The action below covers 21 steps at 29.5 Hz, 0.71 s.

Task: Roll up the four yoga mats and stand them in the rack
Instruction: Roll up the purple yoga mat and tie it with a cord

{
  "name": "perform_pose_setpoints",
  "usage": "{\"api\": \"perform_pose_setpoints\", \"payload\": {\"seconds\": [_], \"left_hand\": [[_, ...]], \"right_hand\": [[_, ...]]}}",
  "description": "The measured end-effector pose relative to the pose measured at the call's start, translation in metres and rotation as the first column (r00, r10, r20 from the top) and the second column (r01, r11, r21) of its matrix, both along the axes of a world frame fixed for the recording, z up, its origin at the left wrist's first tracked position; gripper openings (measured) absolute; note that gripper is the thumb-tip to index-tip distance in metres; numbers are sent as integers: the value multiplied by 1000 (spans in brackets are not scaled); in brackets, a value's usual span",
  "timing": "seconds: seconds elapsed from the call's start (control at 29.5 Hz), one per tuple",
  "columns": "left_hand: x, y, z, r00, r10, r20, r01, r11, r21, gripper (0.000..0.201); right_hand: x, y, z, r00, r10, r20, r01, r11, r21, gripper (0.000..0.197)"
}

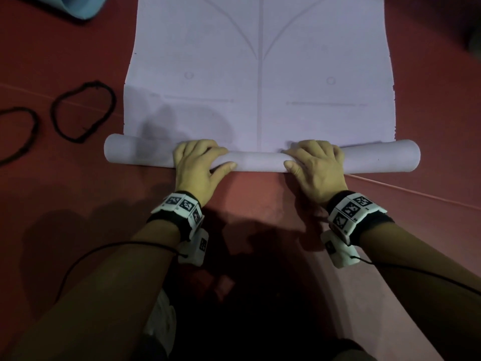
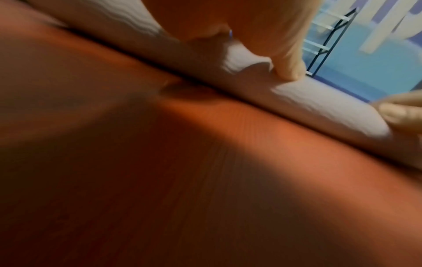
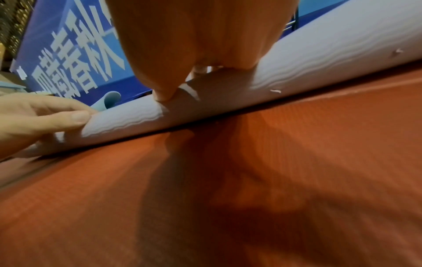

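Two black cord loops [image 1: 83, 111] [image 1: 18, 134] lying side by side on red floor [image 1: 260, 204]; blue banner [image 3: 68, 59] with white characters behind.

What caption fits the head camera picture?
Both hands, left hand and right hand, roll the lilac yoga mat on red floor.

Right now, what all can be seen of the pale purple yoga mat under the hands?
The yoga mat is pale lilac, foam-like, with faint printed guide lines and two small circles. Its near end is wound into a thin, even roll lying crosswise on the red floor; the rest lies flat, stretching away. The left hand and right hand grip the middle of the roll, thumbs on the near side, fingers curled over the top.
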<state>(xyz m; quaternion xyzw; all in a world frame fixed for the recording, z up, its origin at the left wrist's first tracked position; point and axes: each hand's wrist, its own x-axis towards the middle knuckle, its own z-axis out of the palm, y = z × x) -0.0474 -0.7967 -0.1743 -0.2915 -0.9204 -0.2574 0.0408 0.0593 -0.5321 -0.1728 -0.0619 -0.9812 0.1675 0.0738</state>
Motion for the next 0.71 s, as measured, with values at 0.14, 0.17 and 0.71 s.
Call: {"api": "perform_pose_setpoints", "payload": {"seconds": [0.14,0.17,0.71], "left_hand": [[-29,13,12,991,-20,131,33,995,-96,48],[-35,15,13,988,-21,155,38,993,-109,47],[-42,29,7,999,-35,16,36,993,-112,40]], "right_hand": [[-2,-15,4,994,-62,-87,71,992,103,32],[-1,-19,3,994,-56,-96,68,989,128,33],[-51,1,10,996,-77,35,76,997,31,44]]}}
